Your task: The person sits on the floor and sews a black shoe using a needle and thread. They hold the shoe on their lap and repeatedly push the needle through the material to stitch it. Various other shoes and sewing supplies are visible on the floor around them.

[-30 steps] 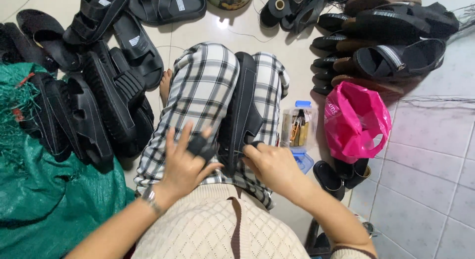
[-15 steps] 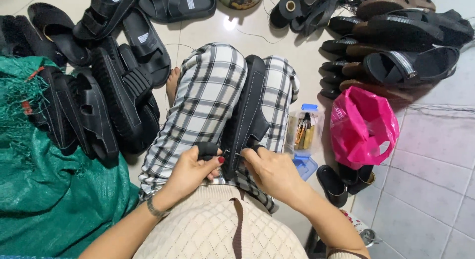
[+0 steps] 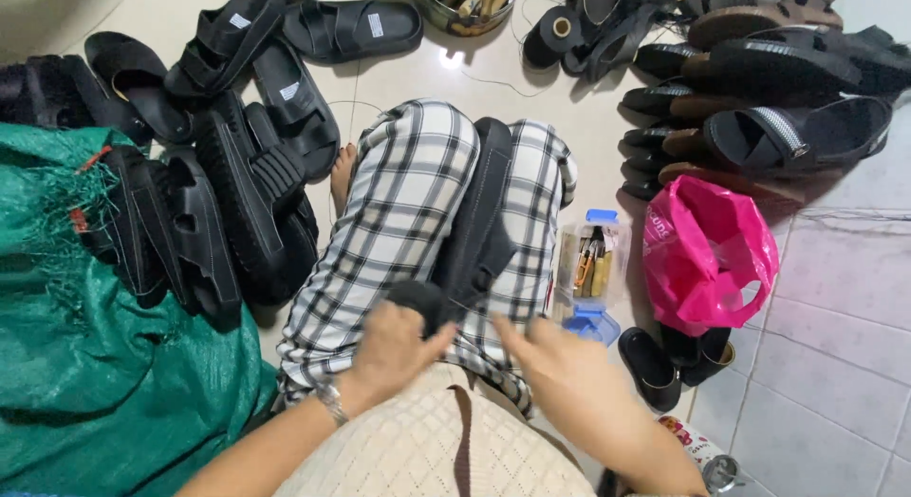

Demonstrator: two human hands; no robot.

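Note:
A black sandal [image 3: 482, 212] lies lengthwise between my knees, on plaid trousers [image 3: 399, 212]. My left hand [image 3: 394, 350] is closed on the sandal's near heel end, a dark strap piece showing above the fingers. My right hand [image 3: 550, 359] hovers just right of the sandal's near end, fingers loosely together and blurred; whether it pinches anything I cannot tell. A metal watch [image 3: 330, 402] sits on my left wrist.
Black sandals are heaped at the left [image 3: 223, 222] and stacked at the upper right [image 3: 769, 89]. A green woven sack [image 3: 85, 364] fills the lower left. A clear tool box [image 3: 590, 260] and a pink plastic bag [image 3: 707, 255] sit to my right.
The view has shifted slightly. My left hand has slid onto the sandal's heel end and closed there; my right hand has drawn back to the right, away from the strap.

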